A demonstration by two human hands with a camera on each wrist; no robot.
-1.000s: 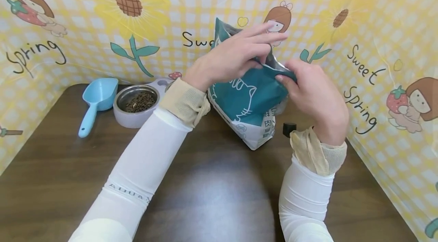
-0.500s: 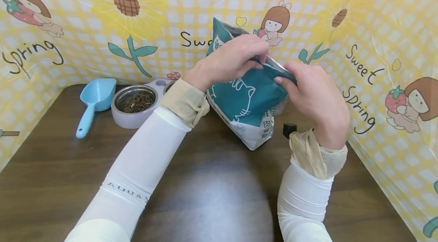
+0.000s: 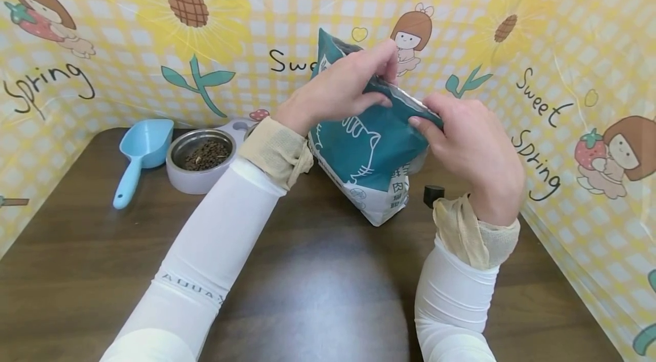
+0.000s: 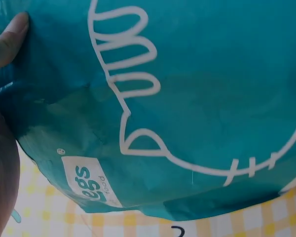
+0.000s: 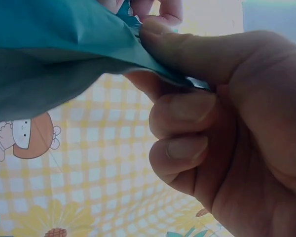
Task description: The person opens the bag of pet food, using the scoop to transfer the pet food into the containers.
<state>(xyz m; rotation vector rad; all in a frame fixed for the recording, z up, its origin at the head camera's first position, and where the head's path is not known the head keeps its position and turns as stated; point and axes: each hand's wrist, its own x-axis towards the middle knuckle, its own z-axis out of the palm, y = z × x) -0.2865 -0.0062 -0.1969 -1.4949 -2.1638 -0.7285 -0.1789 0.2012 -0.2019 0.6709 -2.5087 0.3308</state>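
A teal and white pet food bag [image 3: 386, 148] with a white cat outline stands tilted on the table, its foil-lined mouth along the top. My left hand [image 3: 345, 86] is at the middle of the mouth, thumb on the front face, fingers curled over the rim behind. In the left wrist view the thumb [image 4: 12, 39] lies against the teal bag front [image 4: 212, 89]. At the right corner, my right hand [image 3: 468, 145] pinches the rim between thumb and fingers. The right wrist view shows the bag edge [image 5: 89, 39] caught under that thumb, other fingers curled below.
On the left lie a light blue scoop [image 3: 146, 145] and a pale double bowl stand [image 3: 195, 180] with brown kibble [image 3: 206, 155] in its steel bowl. A small black block [image 3: 433, 194] sits right of the bag. A patterned yellow cloth [image 3: 266, 3] walls the table.
The left hand's outstretched fingers have come down and curled over the bag's rim, then shifted a little. The mouth looks narrower at the right. The right hand keeps its pinch.
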